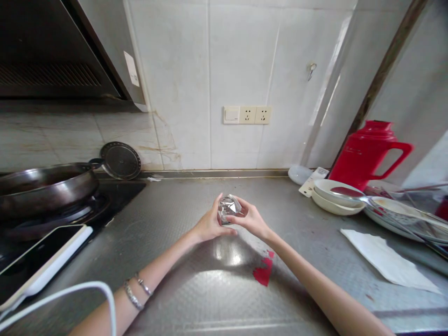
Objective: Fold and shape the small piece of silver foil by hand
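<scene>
A small clear, shiny faceted object, like a glass piece (228,209), is held between both hands above the middle of the metal counter (175,205). My left hand (211,223) curves round its left side, thumb stretched out below it. On its right side, my right hand (251,219) grips it with bent fingers and thumb. Its underside and the far fingertips are partly hidden. Nearer the counter's front lies a torn red scrap (263,273), just left of my right forearm.
At left, a pan (49,186) sits on the stove beside a phone with a white power bank (45,266) and cable. At right stand a red thermos (364,156), stacked bowls (338,205), plates (392,224) and a white paper sheet (388,259).
</scene>
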